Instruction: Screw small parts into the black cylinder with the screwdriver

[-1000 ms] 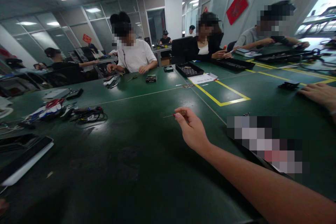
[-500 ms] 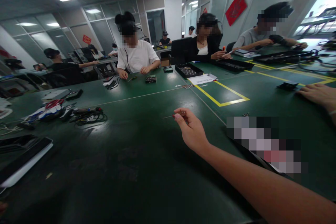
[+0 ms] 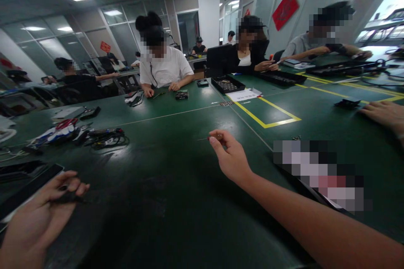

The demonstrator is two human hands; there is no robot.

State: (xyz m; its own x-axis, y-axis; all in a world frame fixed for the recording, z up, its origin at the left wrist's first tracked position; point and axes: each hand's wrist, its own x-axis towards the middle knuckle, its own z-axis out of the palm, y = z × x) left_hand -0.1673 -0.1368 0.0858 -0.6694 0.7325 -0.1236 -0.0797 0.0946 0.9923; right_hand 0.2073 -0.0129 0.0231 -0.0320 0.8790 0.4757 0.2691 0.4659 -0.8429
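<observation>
Readable text: none | paper sheet [image 3: 243, 95]: characters blurred | red wall sign [image 3: 285, 9]: unreadable

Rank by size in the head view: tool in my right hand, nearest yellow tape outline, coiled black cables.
1. Nearest yellow tape outline
2. Coiled black cables
3. Tool in your right hand, partly hidden

The green tabletop [image 3: 142, 168] looks smooth and fairly glossy — pale light smears across it around mid-frame. The thin tool [image 3: 202, 139] near the centre has a shaft that looks like metal. The cables [image 3: 109, 139] at left look like dark plastic. Beyond, upper centre: a black plastic-looking tray [image 3: 235, 88], a paper sheet [image 3: 241, 96], a soft, matt cloth shirt [image 3: 170, 67] — and smooth glass panels [image 3: 121, 35], upper left.
</observation>
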